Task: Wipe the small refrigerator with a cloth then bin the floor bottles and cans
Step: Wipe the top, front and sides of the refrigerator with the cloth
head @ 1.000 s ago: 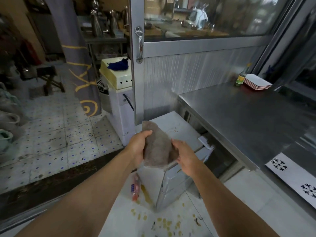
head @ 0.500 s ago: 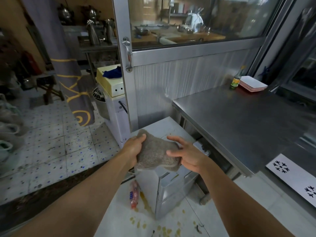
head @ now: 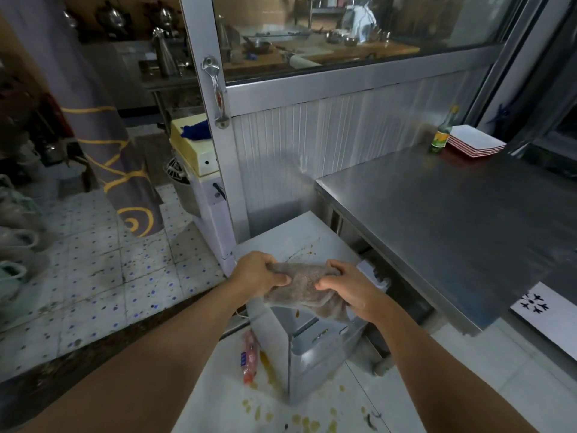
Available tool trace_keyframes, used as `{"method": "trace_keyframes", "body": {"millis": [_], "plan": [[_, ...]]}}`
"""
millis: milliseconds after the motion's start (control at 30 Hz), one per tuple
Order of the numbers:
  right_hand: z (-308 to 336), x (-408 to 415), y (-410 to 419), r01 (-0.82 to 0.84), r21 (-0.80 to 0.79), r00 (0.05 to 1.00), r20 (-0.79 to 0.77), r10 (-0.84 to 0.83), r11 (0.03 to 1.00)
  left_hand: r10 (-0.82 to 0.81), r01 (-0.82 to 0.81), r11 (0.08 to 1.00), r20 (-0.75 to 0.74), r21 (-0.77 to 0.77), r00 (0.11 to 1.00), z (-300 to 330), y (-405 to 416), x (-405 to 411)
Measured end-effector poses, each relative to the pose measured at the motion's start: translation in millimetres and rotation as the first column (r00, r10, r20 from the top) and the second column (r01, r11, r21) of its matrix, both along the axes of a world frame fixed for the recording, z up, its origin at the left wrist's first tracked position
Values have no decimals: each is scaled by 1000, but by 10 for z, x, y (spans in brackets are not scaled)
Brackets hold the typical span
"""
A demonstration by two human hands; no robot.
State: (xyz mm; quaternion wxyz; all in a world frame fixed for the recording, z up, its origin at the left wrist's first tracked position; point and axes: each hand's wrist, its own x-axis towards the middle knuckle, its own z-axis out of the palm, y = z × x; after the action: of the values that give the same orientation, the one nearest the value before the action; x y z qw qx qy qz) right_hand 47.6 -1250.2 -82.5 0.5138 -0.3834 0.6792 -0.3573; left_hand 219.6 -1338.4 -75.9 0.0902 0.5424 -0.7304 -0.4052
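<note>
I have both hands on the cloth [head: 301,287], held in the air just above the front edge of the small refrigerator [head: 293,242]. My left hand [head: 257,273] has its fingers curled over the cloth's left end with the thumb pressed along the front; my right hand [head: 346,290] grips the right end the same way, so the cloth is bunched and stretched between the 2.

It looks like a soft, limp grey rag, light and with no stiffness of its own; its lower edge sags below my right hand. I judge it will fold and slip if held by a corner, so a flat palm over a folded pad should give better pressure.

The refrigerator top is smooth white with brown streaks and spots near its middle, likely sticky. On the floor, 1 bottle [head: 249,357] lies beside the refrigerator's left side: thin plastic by the look of it, light, best taken round its middle. I see no cans here.
</note>
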Motion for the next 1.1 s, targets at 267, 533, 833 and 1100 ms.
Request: {"method": "trace_keyframes", "body": {"millis": [267,533,833,1100], "plan": [[-257,100,-610,143,50,989,38,-145,988,-191,190,981,-21,-47,981,-387,-912,14],[-752,309,-1386,497,54,846,-254,-469,866,-408,408,913,46,16,912,-908,-2096,-91],[-1244,158,-1829,621,-112,463,-746,-479,776,-541,537,841,79,74,837,-1565,-2621,-411],[-2027,108,-1908,458,177,591,-793,-149,871,-541,546,838,132,0,831,-1932,-2758,-692]]}}
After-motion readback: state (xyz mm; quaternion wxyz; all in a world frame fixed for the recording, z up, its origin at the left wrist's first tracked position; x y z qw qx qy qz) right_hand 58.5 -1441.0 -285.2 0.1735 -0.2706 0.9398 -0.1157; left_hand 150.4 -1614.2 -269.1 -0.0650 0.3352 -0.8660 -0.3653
